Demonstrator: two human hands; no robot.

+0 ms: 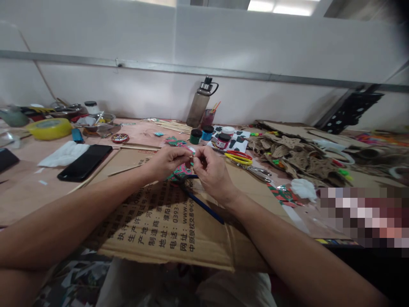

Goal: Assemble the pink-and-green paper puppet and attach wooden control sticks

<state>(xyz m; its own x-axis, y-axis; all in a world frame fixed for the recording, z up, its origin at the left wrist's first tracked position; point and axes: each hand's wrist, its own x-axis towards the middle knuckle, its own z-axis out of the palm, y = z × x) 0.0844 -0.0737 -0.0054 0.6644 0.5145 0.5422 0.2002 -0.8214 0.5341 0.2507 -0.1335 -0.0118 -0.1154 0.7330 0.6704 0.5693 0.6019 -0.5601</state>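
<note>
My left hand (166, 163) and my right hand (211, 171) meet above a printed cardboard sheet (211, 249). Both are closed, thumbs and fingertips pinched close together. What sits between the fingertips is too small and blurred to name. Below my right hand lie pliers (207, 207) with dark blue handles, one partly covered by the hand. Pink and green patterned pieces (179, 171) rest under the fingers, partly hidden. A thin wooden stick (123, 171) lies on the cardboard to the left of my left hand.
Right of my hands are scissors (239, 157), paint jars (195, 136) and a pile of brown cut-outs (294, 149). A bottle (200, 104) stands behind. To the left are a phone (85, 163), a tissue (64, 153) and yellow tape (49, 128). A person's blurred-out part shows far right.
</note>
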